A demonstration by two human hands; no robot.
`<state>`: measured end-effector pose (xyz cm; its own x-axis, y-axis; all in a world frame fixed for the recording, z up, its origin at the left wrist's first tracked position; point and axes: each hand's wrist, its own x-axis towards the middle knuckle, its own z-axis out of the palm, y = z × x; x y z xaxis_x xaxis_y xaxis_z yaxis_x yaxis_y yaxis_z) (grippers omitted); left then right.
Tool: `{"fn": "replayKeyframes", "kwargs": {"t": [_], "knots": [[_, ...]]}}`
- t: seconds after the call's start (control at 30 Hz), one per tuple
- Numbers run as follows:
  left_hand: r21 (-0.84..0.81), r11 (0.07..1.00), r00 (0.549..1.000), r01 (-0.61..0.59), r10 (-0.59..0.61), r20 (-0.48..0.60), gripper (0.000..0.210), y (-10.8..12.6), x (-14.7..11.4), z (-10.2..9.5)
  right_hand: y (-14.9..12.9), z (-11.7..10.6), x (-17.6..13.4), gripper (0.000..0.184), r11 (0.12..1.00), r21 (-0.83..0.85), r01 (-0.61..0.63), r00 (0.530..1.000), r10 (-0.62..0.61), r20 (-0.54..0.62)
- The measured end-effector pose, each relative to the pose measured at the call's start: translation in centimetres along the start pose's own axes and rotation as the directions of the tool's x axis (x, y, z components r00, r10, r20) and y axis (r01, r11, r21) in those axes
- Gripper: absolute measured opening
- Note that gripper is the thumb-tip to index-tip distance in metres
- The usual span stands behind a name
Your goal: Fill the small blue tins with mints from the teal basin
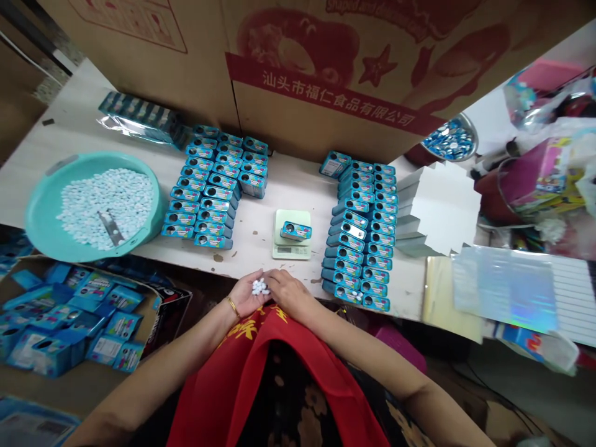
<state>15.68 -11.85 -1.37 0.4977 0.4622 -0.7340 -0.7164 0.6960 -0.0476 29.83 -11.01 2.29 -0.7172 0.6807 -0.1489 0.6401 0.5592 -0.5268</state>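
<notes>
Red cloth apron with yellow lettering (223, 385). Left hand (249, 296): palm up, open, fingers loosely cupped, bearing small white oval pellets (259, 287). Right hand (292, 295): fingers bent beside them, grip cannot be told. Blue rectangular box (297, 231): lies on pale-green scale (284, 217).

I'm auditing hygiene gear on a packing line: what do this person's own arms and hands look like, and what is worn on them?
The left hand and right hand are both ungloved. A thin gold-coloured bracelet circles the left wrist; none shows on the right. The left forearm and right forearm are bare, with no sleeve showing on either.
</notes>
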Motion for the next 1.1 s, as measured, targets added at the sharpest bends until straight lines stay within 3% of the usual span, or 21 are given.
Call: {"fn": "replayKeyframes", "kwargs": {"t": [0.3,0.47,0.63,0.8,0.9,1.0,1.1], "knots": [[0.049,0.999,0.999,0.005,-0.002,-0.054,0.013,-0.2,0.1,-0.3,0.7,0.4,-0.4,0.027,0.993,-0.061,-0.098,0.994,0.100,0.034],[0.023,0.999,0.999,-0.029,0.029,-0.026,0.016,0.1,0.4,0.1,2.3,-0.1,-0.1,0.019,0.974,0.204,-0.095,0.986,0.120,-0.117],[0.050,0.997,0.997,-0.066,0.065,0.032,0.029,1.5,0.2,1.3,5.5,-3.4,2.6,0.017,0.944,0.305,-0.128,0.889,0.246,-0.388],[0.036,0.993,0.993,-0.114,0.113,0.023,0.030,2.1,0.0,1.5,8.1,-5.2,5.9,0.020,0.954,0.208,-0.217,0.873,0.285,-0.397],[0.017,0.993,0.993,-0.113,0.113,0.016,0.031,1.9,-0.2,0.9,8.5,-5.0,6.2,0.019,0.944,0.259,-0.203,0.845,0.303,-0.441],[-0.005,0.994,0.994,-0.107,0.107,-0.001,0.030,1.6,-0.5,0.2,8.3,-4.7,5.2,0.018,0.918,0.376,-0.129,0.778,0.329,-0.535],[-0.013,0.995,0.995,-0.096,0.096,-0.017,0.029,1.3,-0.8,-0.6,8.1,-4.5,3.4,0.017,0.878,0.463,-0.121,0.675,0.414,-0.610]]}}
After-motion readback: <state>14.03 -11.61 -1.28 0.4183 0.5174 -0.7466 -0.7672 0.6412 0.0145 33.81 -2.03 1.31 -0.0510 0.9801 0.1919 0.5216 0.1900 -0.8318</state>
